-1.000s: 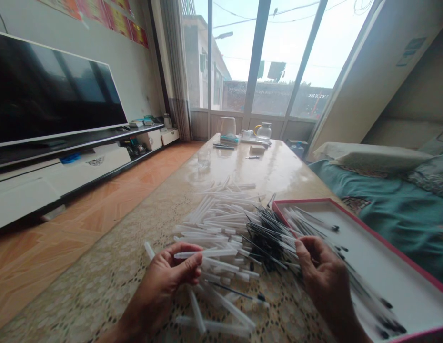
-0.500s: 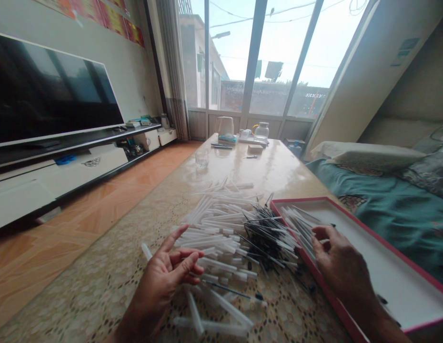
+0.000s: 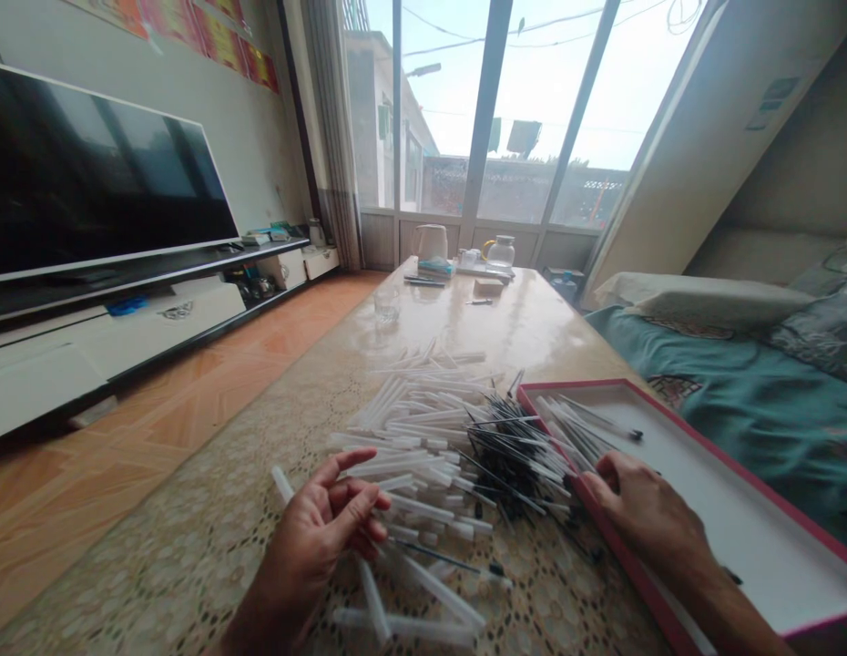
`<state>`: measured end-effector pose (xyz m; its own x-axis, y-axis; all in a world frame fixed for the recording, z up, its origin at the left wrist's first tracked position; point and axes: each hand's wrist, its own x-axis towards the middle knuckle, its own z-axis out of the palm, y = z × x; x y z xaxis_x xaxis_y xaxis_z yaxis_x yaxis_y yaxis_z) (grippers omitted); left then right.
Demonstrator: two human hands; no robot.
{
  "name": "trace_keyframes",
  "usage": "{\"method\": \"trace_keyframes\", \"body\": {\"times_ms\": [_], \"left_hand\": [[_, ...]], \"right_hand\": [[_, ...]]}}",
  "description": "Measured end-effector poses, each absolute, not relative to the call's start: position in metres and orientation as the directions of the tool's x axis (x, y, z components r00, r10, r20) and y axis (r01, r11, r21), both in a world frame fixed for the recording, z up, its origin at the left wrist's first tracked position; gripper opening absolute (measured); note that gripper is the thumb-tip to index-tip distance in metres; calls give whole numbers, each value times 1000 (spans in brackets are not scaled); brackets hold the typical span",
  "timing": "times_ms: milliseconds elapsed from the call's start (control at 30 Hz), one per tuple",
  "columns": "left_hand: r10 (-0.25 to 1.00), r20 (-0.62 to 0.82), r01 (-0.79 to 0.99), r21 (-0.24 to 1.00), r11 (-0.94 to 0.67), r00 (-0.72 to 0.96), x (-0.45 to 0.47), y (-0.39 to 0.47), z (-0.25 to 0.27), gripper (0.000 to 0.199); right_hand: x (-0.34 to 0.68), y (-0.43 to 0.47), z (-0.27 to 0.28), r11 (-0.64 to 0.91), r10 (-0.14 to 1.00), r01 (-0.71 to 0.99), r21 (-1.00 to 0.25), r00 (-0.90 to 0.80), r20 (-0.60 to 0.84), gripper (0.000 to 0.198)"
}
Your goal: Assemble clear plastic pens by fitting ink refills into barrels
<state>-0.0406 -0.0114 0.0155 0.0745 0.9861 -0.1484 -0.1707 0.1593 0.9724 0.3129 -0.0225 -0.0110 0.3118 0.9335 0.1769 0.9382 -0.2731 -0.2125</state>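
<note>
My left hand [image 3: 338, 506] hovers over the near side of a pile of translucent plastic tubes [image 3: 423, 456]. Its index finger is stretched out and the others are loosely bent, with nothing visible in them. Just right of its fingertips a thin dark rod with a black tip [image 3: 457, 558] lies across loose tubes. My right hand [image 3: 635, 501] reaches over the left rim of a shallow pink-edged box [image 3: 744, 524], fingers bent down and closed together. Its fingertips and whatever they hold are hidden. Beyond it, thin tubes with black ends [image 3: 594, 424] lie in the box.
A heap of black-tipped rods [image 3: 509, 451] lies between the tubes and the box. Farther along the table [image 3: 191, 538] stand a drinking glass [image 3: 386, 306], a glass pitcher [image 3: 500, 251] and a small pale block [image 3: 488, 286]. A sofa with a teal cover [image 3: 689, 364] borders the right.
My right hand has drawn back toward me and lowered along the box's left rim, uncovering a black tube end. My left hand has shifted slightly down, its index finger a little lower.
</note>
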Motion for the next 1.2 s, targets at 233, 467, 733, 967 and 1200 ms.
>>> {"method": "trace_keyframes", "body": {"times_ms": [233, 467, 733, 967, 1200], "left_hand": [[997, 24, 33, 999, -27, 71, -37, -22, 12, 23], [848, 398, 366, 775, -515, 351, -39, -28, 8, 38], [718, 404, 465, 563, -683, 566, -39, -31, 4, 18], [542, 417, 477, 259, -840, 730, -35, -33, -1, 25], [561, 355, 543, 159, -825, 748, -29, -36, 2, 25]], "right_hand": [[272, -31, 12, 20, 821, 953, -303, 157, 548, 15], [200, -58, 18, 415, 910, 759, -501, -342, 235, 13], [189, -56, 8, 572, 817, 694, -437, -530, 228, 16], [188, -57, -10, 637, 766, 737, -226, -571, 295, 39], [187, -54, -16, 677, 717, 724, -130, -610, 337, 63]]}}
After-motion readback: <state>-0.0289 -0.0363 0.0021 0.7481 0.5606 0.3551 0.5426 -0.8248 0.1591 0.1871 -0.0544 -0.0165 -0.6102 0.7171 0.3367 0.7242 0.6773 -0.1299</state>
